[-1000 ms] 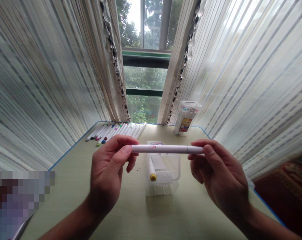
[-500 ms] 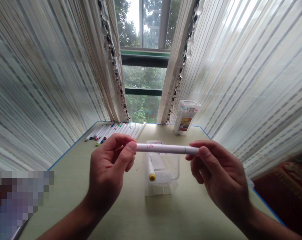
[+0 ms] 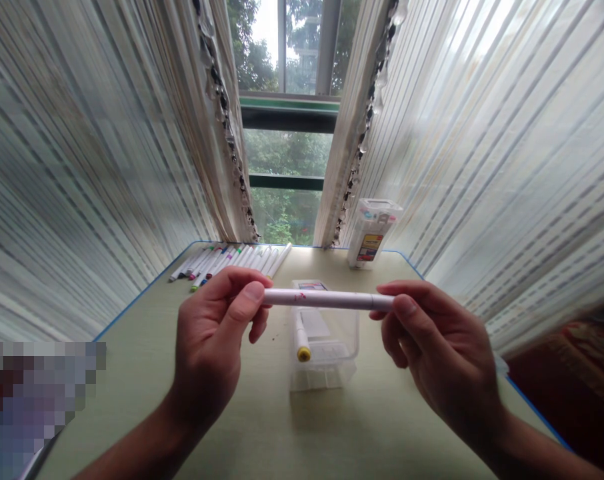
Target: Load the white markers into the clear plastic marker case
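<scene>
A white marker pen point(image 3: 327, 299) with small red print lies level between my two hands, above the table. My left hand point(image 3: 212, 340) pinches its left end between thumb and fingers, and that tip is hidden. At the other end, past a thin seam, my right hand point(image 3: 437, 340) grips it the same way. Behind and below the pen, a clear plastic case point(image 3: 339, 340) rests on the table. Inside it is one white marker with a yellow end point(image 3: 303, 353).
Several white markers with coloured ends point(image 3: 222, 263) lie side by side at the table's back left. An upright clear case with a label point(image 3: 372, 237) stands at the back right. The pale green table point(image 3: 262, 427) has a blue edge; curtains and a window rise behind it.
The marker and my left hand have shifted slightly to the left, and the red print has turned a little. My right hand has barely moved.
</scene>
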Tool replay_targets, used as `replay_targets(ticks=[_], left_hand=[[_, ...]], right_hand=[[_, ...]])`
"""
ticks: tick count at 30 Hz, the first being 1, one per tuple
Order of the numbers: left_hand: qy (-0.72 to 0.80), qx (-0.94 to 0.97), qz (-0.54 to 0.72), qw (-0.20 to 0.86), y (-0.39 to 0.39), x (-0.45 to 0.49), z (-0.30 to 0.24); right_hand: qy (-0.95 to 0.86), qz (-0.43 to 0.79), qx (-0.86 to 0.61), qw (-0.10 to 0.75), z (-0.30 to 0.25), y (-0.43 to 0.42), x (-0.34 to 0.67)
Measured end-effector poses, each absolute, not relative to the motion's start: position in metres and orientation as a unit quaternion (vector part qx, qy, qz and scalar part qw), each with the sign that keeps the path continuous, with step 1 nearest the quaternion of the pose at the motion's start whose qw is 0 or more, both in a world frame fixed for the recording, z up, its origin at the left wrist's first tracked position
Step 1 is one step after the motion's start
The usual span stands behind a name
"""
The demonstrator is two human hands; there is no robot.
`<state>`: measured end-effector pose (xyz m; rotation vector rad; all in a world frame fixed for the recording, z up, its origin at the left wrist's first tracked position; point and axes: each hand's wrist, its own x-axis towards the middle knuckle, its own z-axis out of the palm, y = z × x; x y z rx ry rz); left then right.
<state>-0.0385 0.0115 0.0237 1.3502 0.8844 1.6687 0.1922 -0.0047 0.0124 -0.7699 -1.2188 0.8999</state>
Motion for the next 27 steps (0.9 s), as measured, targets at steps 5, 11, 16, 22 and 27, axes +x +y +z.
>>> replay_targets(ticks=[5,11,16,22,27], left_hand=[[0.349,0.536,0.658,0.398,0.0115,-0.0383,0.0228],[0.347,0.532,0.663,0.395,0.0094,-0.0384,0.0233],[0.349,0.54,0.661,0.387,0.009,-0.0384,0.0222],[0.353,0.544,0.653,0.391,0.0099,-0.0395,0.0194],[0.358,0.539,0.643,0.409,0.009,-0.0381,0.022]], right_hand=[[-0.531,0.409,-0.344,0.657,0.0131,-0.0037,0.1911],[-0.526,0.418,-0.344,0.656,0.0138,-0.0049,0.1907],[-0.521,0.412,-0.348,0.662,0.0133,-0.004,0.1908],[-0.524,0.402,-0.351,0.664,0.0114,-0.0046,0.1926],[-0.535,0.39,-0.351,0.663,0.0111,-0.0062,0.1932]])
